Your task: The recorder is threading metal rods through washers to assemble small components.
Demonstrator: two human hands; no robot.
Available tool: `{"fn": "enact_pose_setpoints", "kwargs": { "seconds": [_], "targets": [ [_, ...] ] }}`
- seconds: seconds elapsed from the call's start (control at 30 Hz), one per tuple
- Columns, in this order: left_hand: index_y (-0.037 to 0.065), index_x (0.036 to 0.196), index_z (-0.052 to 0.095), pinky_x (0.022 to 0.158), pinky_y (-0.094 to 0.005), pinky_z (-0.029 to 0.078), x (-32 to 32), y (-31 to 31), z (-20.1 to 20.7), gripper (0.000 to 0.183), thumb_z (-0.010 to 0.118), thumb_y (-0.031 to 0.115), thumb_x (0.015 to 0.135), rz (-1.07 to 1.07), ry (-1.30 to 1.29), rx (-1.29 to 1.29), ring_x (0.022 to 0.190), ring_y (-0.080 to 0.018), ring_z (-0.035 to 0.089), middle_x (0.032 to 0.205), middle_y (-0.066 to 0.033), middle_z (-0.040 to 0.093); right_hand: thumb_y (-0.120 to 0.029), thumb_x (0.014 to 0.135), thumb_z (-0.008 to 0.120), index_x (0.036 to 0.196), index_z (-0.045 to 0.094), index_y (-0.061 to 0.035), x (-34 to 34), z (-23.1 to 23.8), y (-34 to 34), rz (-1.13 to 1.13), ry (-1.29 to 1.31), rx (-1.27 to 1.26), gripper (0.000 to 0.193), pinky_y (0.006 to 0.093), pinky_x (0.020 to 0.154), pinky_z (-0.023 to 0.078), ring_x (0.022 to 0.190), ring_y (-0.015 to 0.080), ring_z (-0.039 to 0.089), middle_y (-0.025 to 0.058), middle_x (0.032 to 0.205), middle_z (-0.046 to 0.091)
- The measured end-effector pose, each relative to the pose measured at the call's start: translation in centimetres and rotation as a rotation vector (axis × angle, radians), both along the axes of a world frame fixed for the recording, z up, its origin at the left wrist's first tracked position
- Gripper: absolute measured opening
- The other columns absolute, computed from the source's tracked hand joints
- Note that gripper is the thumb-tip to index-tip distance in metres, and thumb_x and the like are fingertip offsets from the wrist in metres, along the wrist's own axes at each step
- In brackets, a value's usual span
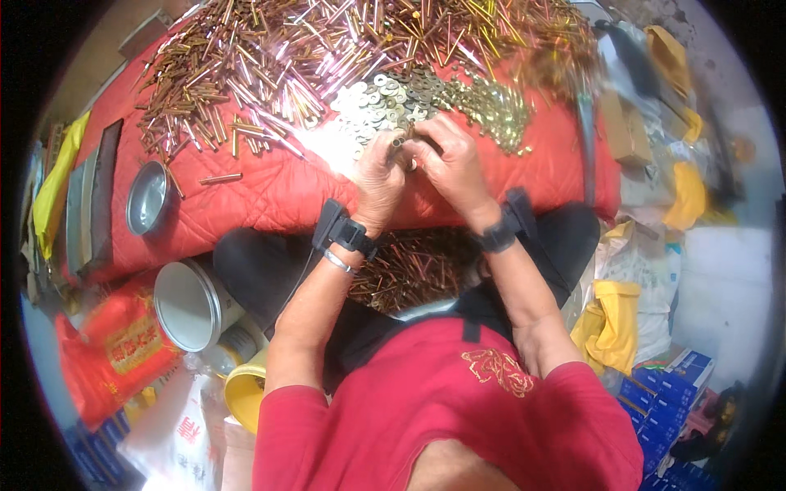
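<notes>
Both hands are raised together over the near side of a red quilted cloth (270, 196). My left hand (381, 176) is closed round a few thin metal tubes (398, 142), whose round open ends show at the fingertips. My right hand (450, 159) meets it with bent fingers pinched against the same spot; whatever small piece they hold is hidden. Just beyond the hands lies a pile of flat silver washers (368, 102). To its right spreads a heap of small brass-coloured nuts (499, 110). A large mound of copper-coloured metal rods or tubes (327, 41) covers the far side.
A metal bowl (148, 199) sits at the cloth's left, near a loose rod (221, 178). More rods (409, 266) lie in a container between my legs. At lower left stand a round tin (187, 307) and a red bag (123, 348). Blue boxes (667, 401) are stacked lower right.
</notes>
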State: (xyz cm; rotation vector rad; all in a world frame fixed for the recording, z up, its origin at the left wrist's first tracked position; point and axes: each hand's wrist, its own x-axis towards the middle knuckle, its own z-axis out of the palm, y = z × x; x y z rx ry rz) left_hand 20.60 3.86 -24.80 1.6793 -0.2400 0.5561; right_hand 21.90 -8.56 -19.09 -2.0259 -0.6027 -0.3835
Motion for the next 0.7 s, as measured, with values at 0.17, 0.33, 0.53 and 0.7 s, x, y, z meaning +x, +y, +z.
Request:
{"fn": "enact_pose_setpoints", "kwargs": {
  "seconds": [0.17, 0.33, 0.53, 0.7],
  "targets": [
    [0.004, 0.102, 0.060, 0.067, -0.0270, 0.047, -0.3, 0.1, -0.2, 0.020, 0.060, -0.004, 0.084, 0.023, 0.010, 0.032, 0.074, -0.0139, 0.056, 0.080, -0.0065, 0.059, -0.003, 0.079, 0.064, 0.090, 0.061, -0.0016, 0.0, -1.3, 0.4, -0.041, -0.046, 0.033, 0.011, 0.0358, 0.066, 0.047, 0.075, 0.0299, 0.060, 0.0127, 0.082, 0.058],
    [0.004, 0.099, 0.061, 0.068, -0.0281, 0.047, 0.2, 0.1, -1.0, 0.018, 0.061, -0.004, 0.082, 0.070, -0.062, 0.082, 0.075, -0.0151, 0.057, 0.081, -0.0068, 0.060, -0.003, 0.079, 0.064, 0.089, 0.062, -0.0024, 0.7, -2.4, 0.0, 0.001, 0.024, 0.114, 0.010, 0.0357, 0.066, 0.047, 0.075, 0.0309, 0.060, 0.0129, 0.082, 0.058],
    [0.003, 0.098, 0.060, 0.066, -0.0315, 0.048, 0.3, 0.6, -0.4, 0.021, 0.060, -0.006, 0.078, 0.096, -0.107, 0.183, 0.071, -0.0240, 0.060, 0.080, -0.0105, 0.060, -0.003, 0.079, 0.063, 0.089, 0.061, -0.0006, 0.6, -1.7, -0.3, 0.056, 0.024, 0.048, 0.010, 0.0362, 0.067, 0.047, 0.076, 0.0317, 0.060, 0.0142, 0.081, 0.057],
    [0.004, 0.100, 0.059, 0.067, -0.0309, 0.048, 1.2, 0.4, -1.0, 0.022, 0.060, -0.006, 0.079, 0.112, -0.123, 0.175, 0.073, -0.0233, 0.060, 0.082, -0.0106, 0.060, -0.003, 0.081, 0.060, 0.103, 0.054, -0.0024, 2.1, -0.9, -0.3, 0.080, -0.175, -0.156, 0.023, 0.0418, 0.071, 0.047, 0.084, 0.0365, 0.058, 0.0164, 0.088, 0.058]
  ]
}}
